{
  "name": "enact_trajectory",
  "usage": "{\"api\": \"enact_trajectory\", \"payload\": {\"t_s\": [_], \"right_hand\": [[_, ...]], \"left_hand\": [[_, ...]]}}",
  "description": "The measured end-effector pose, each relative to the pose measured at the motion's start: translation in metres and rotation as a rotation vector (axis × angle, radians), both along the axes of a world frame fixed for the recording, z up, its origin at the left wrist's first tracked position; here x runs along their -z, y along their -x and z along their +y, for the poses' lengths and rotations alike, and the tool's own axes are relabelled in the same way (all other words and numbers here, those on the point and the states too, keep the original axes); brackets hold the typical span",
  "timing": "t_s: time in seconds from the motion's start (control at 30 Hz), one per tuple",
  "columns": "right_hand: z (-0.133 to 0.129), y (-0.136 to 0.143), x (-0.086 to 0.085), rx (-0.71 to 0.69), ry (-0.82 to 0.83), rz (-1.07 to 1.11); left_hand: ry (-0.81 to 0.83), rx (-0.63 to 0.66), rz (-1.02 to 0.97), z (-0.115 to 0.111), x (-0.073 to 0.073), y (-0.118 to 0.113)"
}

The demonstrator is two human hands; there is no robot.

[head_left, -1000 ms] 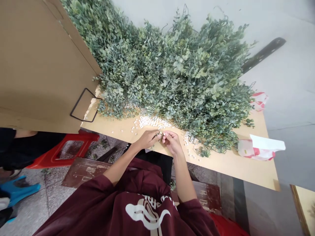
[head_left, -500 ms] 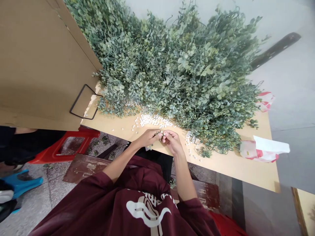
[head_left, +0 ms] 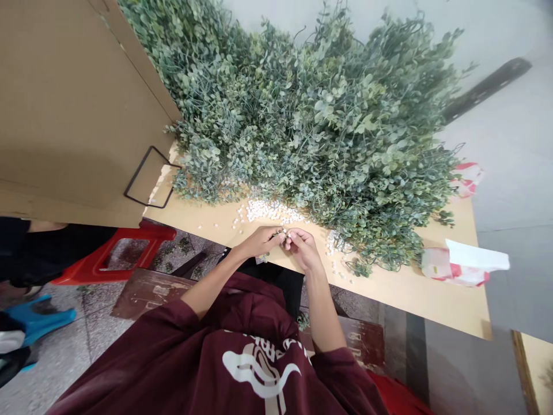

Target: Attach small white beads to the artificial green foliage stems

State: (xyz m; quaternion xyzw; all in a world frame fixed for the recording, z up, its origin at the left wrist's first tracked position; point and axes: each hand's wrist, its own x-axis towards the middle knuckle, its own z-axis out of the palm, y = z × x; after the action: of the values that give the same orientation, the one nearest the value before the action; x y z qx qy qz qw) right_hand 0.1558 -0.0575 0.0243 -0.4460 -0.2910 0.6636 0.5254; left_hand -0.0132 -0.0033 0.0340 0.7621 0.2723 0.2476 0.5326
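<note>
My left hand (head_left: 263,241) is closed, its thumb and fingertips pinching a small green leafy sprig (head_left: 276,234). Close against it, my right hand (head_left: 304,249) is also closed, with a tiny white piece (head_left: 289,233) at its fingertips. The fingers hide most of both items, and whether they are joined I cannot tell. Just beyond my hands lies a heap of small white pieces (head_left: 272,211) on the pale tabletop (head_left: 380,287). Behind the heap rises a large mass of artificial eucalyptus-like greenery (head_left: 302,121).
A large cardboard sheet or box (head_left: 82,109) stands at the left, beside a black wire frame (head_left: 149,176). At the right end lies a red and white plastic bag (head_left: 458,266). A red stool (head_left: 112,253) and another person's dark-clothed leg (head_left: 64,248) are below left.
Both hands stay together in nearly the same place, with only slight finger movement. The whole view has shifted a little.
</note>
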Motion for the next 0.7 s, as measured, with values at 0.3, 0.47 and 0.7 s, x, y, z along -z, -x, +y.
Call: {"api": "enact_trajectory", "payload": {"t_s": [0.3,0.47,0.7], "right_hand": [[-0.002,0.008,0.0,0.057,-0.039,-0.029],[-0.002,0.016,0.002,0.145,-0.069,-0.036],[0.0,0.017,0.005,0.108,-0.09,-0.081]], "left_hand": [[0.002,-0.031,-0.002,0.0,0.0,0.0],[0.019,-0.028,0.011,0.0,-0.001,-0.001],[0.007,-0.033,0.02,-0.001,0.001,-0.001]]}}
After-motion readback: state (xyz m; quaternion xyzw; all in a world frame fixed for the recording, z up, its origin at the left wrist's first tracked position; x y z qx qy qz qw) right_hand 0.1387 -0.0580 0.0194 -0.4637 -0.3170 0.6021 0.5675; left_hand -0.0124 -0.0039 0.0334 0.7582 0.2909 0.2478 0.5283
